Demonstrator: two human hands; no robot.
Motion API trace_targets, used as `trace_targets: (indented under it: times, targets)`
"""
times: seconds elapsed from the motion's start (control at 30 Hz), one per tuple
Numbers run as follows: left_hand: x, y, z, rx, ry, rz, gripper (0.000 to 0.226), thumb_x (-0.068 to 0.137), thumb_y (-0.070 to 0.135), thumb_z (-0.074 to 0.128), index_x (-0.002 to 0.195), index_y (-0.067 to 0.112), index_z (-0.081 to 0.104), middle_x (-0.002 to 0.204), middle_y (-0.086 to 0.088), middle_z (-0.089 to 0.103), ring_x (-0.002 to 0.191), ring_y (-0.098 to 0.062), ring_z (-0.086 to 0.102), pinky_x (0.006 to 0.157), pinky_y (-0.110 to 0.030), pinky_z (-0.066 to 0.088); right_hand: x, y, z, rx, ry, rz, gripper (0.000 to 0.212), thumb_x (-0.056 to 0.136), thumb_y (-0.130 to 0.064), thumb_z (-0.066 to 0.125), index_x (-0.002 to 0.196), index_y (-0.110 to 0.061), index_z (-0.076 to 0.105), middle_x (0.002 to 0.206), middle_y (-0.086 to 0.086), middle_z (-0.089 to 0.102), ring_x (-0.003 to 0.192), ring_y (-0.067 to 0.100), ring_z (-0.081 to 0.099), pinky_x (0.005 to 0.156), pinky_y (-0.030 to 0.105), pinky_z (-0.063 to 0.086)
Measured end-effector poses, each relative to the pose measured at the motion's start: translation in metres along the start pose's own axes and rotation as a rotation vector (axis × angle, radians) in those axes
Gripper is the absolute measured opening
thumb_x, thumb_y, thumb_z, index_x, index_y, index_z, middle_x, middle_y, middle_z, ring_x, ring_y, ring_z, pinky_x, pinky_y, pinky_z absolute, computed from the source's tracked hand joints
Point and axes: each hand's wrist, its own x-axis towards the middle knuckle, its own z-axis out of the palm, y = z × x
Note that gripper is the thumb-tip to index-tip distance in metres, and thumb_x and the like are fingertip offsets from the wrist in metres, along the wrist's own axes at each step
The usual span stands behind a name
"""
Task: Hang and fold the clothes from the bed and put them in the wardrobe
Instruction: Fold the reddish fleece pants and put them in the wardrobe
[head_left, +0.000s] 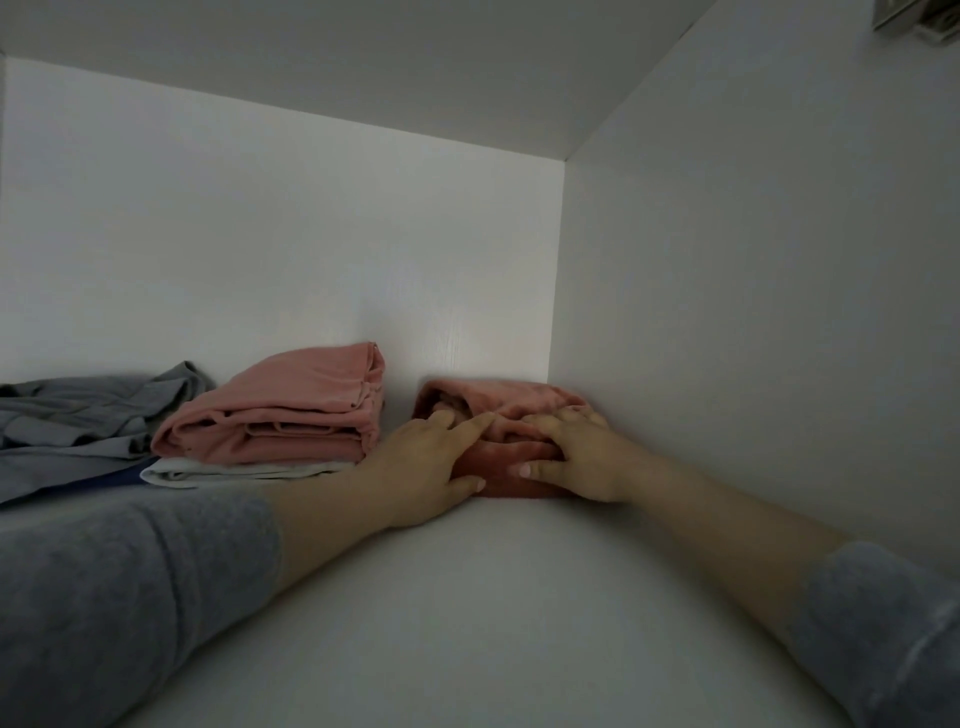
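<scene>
The view is enclosed by a white wardrobe (727, 270) interior: a back panel (260, 234), a top panel (363, 62) and a smooth shelf (493, 613). Dim, greyish light is cast throughout. A pale object (919, 18), perhaps a vent, is glimpsed at upper right.

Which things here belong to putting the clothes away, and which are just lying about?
Job: left hand and right hand, both resting on the corner pink garment; wardrobe shelf.
Lying about: pink folded stack, white garment beneath it, grey garment, unclear pale object top right.
</scene>
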Motion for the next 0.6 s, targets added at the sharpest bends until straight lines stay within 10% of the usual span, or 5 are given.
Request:
trace_targets:
  times: [0.3, 0.6]
  targets:
    - [-0.035, 0.019, -0.044, -0.125, 0.105, -0.078, 0.051, 0.09, 0.041, 0.06, 0.135, 0.023, 0.046, 0.126, -0.001, 0.051, 0.117, -0.018, 0.047, 0.095, -0.024, 0.033, -0.031, -0.023, -0.039, 0.065, 0.336, 0.0, 0.043, 0.087, -0.045, 0.063, 0.123, -0.023, 0.061, 0.116, 0.007, 0.061, 0.113, 0.028, 0.054, 0.098, 0.041, 0.043]
    - [-0.072, 0.053, -0.085, -0.343, 0.127, -0.202, 0.022, 0.087, 0.035, 0.066, 0.106, 0.025, 0.06, 0.096, 0.013, 0.057, 0.09, -0.009, 0.054, 0.07, -0.021, 0.037, -0.076, -0.044, -0.038, 0.462, 0.44, 0.033, 0.031, 0.083, -0.018, 0.07, 0.114, -0.015, 0.068, 0.12, 0.005, 0.068, 0.112, 0.022, 0.061, 0.096, 0.025, 0.045]
